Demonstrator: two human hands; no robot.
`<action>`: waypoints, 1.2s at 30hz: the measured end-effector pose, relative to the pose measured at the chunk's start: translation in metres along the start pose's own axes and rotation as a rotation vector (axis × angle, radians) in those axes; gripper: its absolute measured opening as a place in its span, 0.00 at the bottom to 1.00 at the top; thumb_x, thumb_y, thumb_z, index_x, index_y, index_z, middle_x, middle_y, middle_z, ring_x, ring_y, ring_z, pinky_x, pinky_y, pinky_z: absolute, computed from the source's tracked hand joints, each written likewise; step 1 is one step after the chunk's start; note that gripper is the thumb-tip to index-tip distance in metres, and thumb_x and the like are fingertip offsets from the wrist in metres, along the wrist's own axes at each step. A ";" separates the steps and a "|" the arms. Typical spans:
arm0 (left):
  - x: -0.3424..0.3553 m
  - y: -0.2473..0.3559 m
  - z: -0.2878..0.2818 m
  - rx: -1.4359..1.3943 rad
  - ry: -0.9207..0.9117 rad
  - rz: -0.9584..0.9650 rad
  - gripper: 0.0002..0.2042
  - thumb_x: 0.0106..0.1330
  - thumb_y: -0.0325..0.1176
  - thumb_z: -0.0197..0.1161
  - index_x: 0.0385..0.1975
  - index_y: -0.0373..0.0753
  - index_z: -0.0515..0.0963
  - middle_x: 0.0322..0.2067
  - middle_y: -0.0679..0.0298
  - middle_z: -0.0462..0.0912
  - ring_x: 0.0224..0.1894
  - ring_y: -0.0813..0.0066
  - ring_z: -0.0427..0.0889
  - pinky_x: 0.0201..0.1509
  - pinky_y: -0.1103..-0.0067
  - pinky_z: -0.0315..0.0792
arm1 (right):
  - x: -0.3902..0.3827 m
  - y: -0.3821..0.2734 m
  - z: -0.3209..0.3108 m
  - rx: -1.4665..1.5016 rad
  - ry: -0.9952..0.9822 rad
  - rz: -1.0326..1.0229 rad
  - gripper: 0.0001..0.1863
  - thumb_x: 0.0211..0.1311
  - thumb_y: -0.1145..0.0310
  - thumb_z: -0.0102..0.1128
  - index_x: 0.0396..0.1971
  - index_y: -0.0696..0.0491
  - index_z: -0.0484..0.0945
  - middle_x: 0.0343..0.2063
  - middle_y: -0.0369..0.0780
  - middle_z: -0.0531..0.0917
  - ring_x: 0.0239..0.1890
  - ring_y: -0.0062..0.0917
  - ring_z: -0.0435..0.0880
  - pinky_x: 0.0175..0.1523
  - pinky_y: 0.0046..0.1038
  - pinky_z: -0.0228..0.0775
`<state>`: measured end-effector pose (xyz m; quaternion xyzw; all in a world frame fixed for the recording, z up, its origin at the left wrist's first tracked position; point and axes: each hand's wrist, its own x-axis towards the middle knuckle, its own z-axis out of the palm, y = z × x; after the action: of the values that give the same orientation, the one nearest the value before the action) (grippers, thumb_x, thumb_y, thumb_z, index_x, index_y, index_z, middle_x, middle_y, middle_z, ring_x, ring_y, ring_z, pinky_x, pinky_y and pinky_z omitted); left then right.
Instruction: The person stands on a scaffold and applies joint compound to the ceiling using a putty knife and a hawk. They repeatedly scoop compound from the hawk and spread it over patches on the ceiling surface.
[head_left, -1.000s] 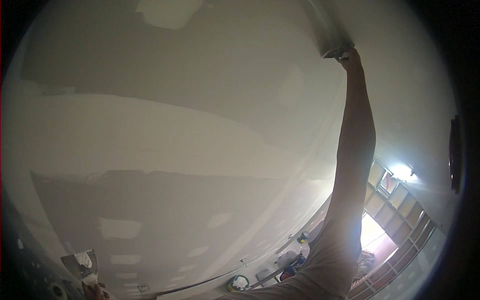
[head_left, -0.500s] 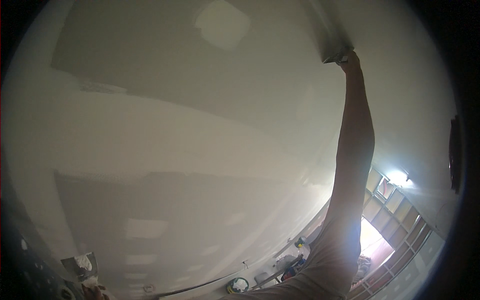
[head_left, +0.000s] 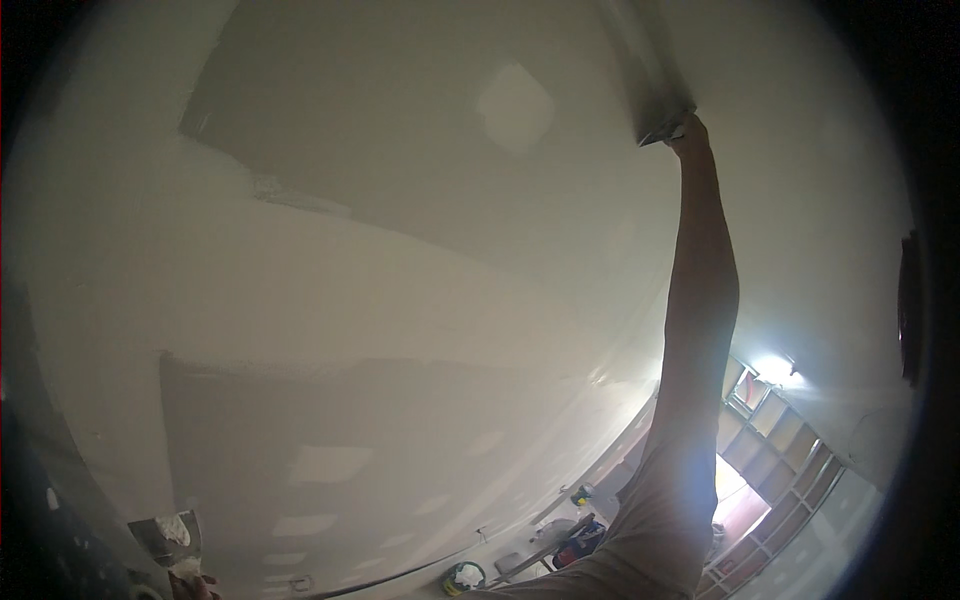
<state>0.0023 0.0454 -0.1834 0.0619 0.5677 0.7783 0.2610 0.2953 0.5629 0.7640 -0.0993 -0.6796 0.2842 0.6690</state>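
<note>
High at the upper right, my right hand point(head_left: 694, 137) is closed around a finishing trowel point(head_left: 662, 130) whose blade lies against the plasterboard surface point(head_left: 330, 90). A dark, blurred streak runs up from the blade. My right arm is stretched almost straight. At the lower left edge, my left hand point(head_left: 196, 586), partly cut off by the frame, grips a wide putty knife point(head_left: 168, 540) with white joint compound on its blade. Pale bands of compound cross the grey board, along with a roundish patch point(head_left: 516, 108).
Below, near the foot of the wall, stands a bucket point(head_left: 464, 578) with something white in it. Several items lie close by on a bench-like surface. A bright lamp point(head_left: 776, 370) glows at the right, by open wall framing point(head_left: 775, 425) and a bright opening point(head_left: 738, 500).
The view has shifted, so the round patch and bands sit farther right and lower. My right hand with the trowel has come slightly down and left in the picture. Both hands keep their grips.
</note>
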 end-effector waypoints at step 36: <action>-0.026 0.054 0.001 -0.095 -0.113 -0.106 0.11 0.76 0.35 0.57 0.55 0.45 0.73 0.28 0.67 0.73 0.13 0.84 0.60 0.11 0.83 0.52 | -0.039 -0.127 0.136 -0.251 -0.293 -0.273 0.21 0.68 0.67 0.61 0.56 0.64 0.74 0.49 0.46 0.82 0.53 0.35 0.81 0.59 0.36 0.75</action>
<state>0.0061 0.0219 -0.1282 0.0631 0.5170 0.7848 0.3359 0.1989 0.4042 0.8041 -0.0468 -0.8065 0.1157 0.5779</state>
